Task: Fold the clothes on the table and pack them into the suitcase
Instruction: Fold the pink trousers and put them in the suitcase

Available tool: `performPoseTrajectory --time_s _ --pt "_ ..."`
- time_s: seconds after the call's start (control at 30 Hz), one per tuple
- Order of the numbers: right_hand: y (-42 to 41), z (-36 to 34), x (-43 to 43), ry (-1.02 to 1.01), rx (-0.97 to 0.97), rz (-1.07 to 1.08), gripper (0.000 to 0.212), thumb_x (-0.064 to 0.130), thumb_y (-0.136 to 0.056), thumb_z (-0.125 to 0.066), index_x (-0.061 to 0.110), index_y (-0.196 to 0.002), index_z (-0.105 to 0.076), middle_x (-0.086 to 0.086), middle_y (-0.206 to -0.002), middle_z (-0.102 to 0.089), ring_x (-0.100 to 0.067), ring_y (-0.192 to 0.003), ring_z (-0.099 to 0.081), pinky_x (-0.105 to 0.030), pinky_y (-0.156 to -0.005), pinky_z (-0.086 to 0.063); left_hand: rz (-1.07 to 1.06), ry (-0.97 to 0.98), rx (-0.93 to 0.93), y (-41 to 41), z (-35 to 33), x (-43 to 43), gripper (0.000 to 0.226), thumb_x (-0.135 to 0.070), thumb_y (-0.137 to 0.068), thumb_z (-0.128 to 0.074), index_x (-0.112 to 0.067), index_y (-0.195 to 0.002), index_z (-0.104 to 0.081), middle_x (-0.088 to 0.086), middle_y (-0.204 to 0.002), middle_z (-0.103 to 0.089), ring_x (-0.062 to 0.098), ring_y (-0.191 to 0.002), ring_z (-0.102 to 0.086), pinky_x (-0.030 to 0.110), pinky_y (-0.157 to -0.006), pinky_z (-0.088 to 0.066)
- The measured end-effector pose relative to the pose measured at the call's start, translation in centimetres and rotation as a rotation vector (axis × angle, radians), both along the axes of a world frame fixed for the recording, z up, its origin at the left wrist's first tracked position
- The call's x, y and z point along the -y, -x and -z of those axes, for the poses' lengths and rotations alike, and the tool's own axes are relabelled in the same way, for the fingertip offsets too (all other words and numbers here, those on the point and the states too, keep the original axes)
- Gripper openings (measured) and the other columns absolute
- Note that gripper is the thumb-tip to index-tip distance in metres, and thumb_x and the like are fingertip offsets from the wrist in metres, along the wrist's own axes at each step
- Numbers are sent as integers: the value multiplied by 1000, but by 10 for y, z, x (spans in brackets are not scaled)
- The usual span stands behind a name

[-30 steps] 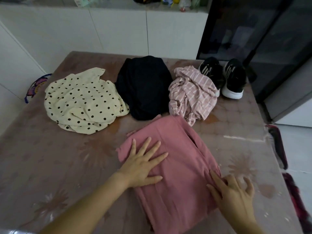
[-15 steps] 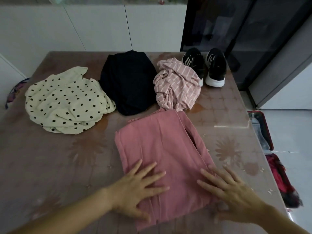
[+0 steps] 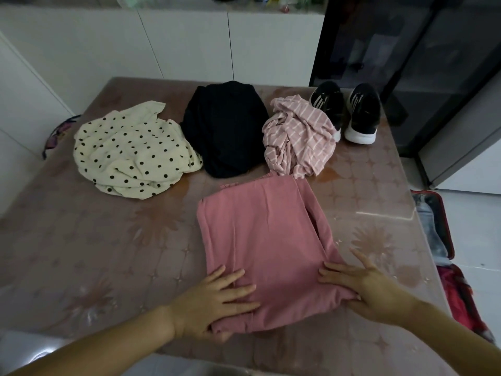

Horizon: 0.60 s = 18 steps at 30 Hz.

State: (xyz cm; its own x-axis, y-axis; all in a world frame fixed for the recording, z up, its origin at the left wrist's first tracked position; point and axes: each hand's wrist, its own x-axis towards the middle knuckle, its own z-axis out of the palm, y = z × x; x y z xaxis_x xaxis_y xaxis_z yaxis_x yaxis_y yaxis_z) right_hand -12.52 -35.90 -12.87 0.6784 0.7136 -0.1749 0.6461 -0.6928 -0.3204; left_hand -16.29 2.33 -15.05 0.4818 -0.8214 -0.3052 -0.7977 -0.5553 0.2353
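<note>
Barely visible: thumbs (image 3: 220, 336) under the pink garment (image 3: 260, 240), suitcase (image 3: 446, 226) beyond the table (image 3: 81, 253).

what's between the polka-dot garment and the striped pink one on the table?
Head view: a crumpled black garment lies between the polka-dot garment and the striped pink garment.

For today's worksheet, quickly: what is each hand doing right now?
Left hand: pinching the pink garment at its near edge.
Right hand: pinching the pink garment's near right corner.
</note>
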Motion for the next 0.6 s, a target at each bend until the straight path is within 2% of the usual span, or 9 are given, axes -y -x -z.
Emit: performPoseTrajectory --time_s 0.1,0.2,0.27,0.33,0.37,0.4,0.43,0.5,0.6 --pt "5 -9 2 -77 -73 35 51 58 -76 -52 39 -123 -58 25 -130 -53 13 -125 -40 -31 -115 -8 -202 324 -240 8 -8 -11 59 -66 -92 -19 -43 -146 -27 -16 -152 -31 14 -144 -23 42 -119 -13" --pt "6 -26 -2 -244 -487 164 71 80 -73 -46 23 -107 -69 32 -102 -65 13 -106 -56 -37 -116 -21 -620 632 -480 16 -24 -12 52 -63 -89 -41 -26 -120 -62 -4 -121 -65 15 -114 -58 32 -103 -42" --pt "3 -39 -9 -516 -638 334 64 73 -71 -62 10 -81 -69 4 -72 -67 -9 -69 -63 -37 -76 -50 -960 846 -686 10 -40 -12 64 -77 -73 -53 -18 -96 -66 -5 -98 -67 10 -97 -59 16 -89 -46" --pt "-3 -46 -19 -679 -696 494 68 67 -66 -71 0 -69 -61 -5 -63 -58 -17 -59 -54 -28 -55 -43 -1114 949 -802 3 -42 -12 60 -73 -70 -56 -21 -99 -62 -18 -93 -67 -6 -94 -59 10 -91 -42" --pt "-7 -48 -23 -736 -722 554 65 61 -68 -74 -3 -71 -63 -9 -65 -61 -20 -62 -57 -26 -56 -45 -1117 920 -695 2 -49 -12 56 -71 -73 -56 -21 -98 -61 -23 -88 -68 -13 -91 -59 12 -91 -41" --pt "-10 -50 -28 -802 -756 603 55 52 -73 -74 -2 -75 -68 -13 -73 -67 -23 -70 -63 -27 -61 -51 -1099 885 -707 0 -47 -15 80 -76 -37 -34 -23 -91 -59 -25 -78 -67 -16 -83 -59 12 -86 -41" --pt "-14 -52 -31 -857 -790 639 43 44 -75 -74 1 -80 -72 -16 -82 -71 -27 -78 -68 -29 -68 -54 -1124 912 -679 -3 -58 -11 35 -37 -55 -64 -26 -86 -54 -26 -73 -65 -17 -80 -58 10 -79 -42" --pt "-18 -57 -37 -924 -827 667 50 50 -68 -79 5 -88 -75 -21 -94 -71 -34 -89 -69 -34 -76 -56 -1080 705 -588 -2 -62 -14 95 -90 -25 -64 -36 -100 -44 -25 -108 -58 -16 -105 -49 -1 -82 -36" --pt "-24 -61 -42 -968 -840 724 75 63 -47 -85 2 -89 -74 -26 -97 -70 -38 -91 -68 -37 -77 -58 -983 558 -452 2 -51 -14 87 -97 -29 -54 -56 -105 -43 -46 -110 -45 -22 -112 -43 -8 -82 -29"
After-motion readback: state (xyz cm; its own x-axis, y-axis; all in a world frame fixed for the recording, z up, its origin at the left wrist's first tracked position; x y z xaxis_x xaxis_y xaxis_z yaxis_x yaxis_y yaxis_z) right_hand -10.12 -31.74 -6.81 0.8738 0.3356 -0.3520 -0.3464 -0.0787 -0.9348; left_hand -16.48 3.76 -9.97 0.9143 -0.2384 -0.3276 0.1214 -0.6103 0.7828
